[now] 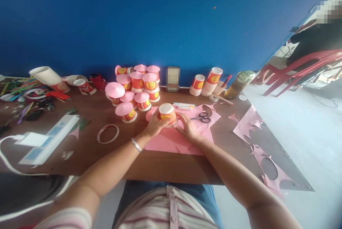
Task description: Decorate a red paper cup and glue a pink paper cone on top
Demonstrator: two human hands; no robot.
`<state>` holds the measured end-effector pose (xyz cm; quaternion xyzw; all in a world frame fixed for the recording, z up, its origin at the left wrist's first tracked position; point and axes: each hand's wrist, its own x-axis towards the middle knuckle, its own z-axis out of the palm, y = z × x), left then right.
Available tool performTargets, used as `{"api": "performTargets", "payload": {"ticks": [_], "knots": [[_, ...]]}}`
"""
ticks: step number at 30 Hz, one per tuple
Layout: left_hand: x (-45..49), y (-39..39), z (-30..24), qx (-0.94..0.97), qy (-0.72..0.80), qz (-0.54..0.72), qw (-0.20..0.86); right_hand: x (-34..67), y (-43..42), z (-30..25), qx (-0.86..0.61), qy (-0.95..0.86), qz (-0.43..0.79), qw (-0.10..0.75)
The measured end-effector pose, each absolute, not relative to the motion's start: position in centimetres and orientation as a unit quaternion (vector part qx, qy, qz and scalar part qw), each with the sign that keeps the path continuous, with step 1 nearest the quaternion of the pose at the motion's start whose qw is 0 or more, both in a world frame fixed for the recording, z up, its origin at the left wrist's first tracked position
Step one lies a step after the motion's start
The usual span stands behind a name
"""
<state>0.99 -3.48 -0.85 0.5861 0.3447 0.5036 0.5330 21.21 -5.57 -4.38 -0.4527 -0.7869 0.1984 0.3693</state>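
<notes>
Nearest us, the brown counter (160,169) carries pink paper (163,143). Over it our left hand (155,123) grips a cup (166,110); our right hand (189,129) is open, fingers along the cup's side. Our hands hide part of it. Beyond stand pink-topped cups (141,97), some partly covering others. Farther, pixels mask an object (173,79) before the blue wall (160,18). Rightward, past pale floor (320,97), the frame cuts off a person (307,41) on a red chair (301,70).

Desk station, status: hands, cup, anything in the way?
Left hand holding red cup; right hand at its other side. Pink paper below. Scissors on paper, beside right hand.
</notes>
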Motion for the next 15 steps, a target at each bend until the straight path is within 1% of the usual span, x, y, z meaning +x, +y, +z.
{"api": "performTargets", "payload": {"ticks": [3, 6, 8, 10, 12, 13, 14, 15], "knots": [[-0.1, -2.4, -1.5, 0.517, 0.345, 0.618, 0.482, 21.3, -5.2, -5.2, -0.476, -0.797, 0.134, 0.348], [-1.3, -1.4, -2.2, 0.478, 0.382, 0.668, 0.424, 20.8, -5.3, -5.7, -0.479, -0.811, 0.152, 0.300], [-1.7, -1.3, -2.3, 0.480, 0.397, 0.672, 0.401, 20.3, -6.0, -5.3, -0.457, -0.818, 0.206, 0.283], [-1.7, -1.4, -2.2, 0.497, 0.396, 0.668, 0.387, 19.7, -7.0, -4.2, -0.371, -0.833, 0.317, 0.259], [-1.6, -1.6, -2.1, 0.521, 0.382, 0.660, 0.384, 19.3, -8.0, -2.9, -0.302, -0.840, 0.386, 0.234], [-1.5, -1.7, -2.1, 0.526, 0.376, 0.658, 0.386, 19.1, -8.4, -2.4, -0.266, -0.812, 0.467, 0.226], [-1.4, -1.7, -2.1, 0.526, 0.375, 0.657, 0.388, 19.0, -8.6, -2.0, -0.251, -0.780, 0.526, 0.230], [-1.4, -1.6, -2.1, 0.522, 0.377, 0.658, 0.390, 18.9, -8.7, -1.8, -0.264, -0.761, 0.537, 0.249]]}}
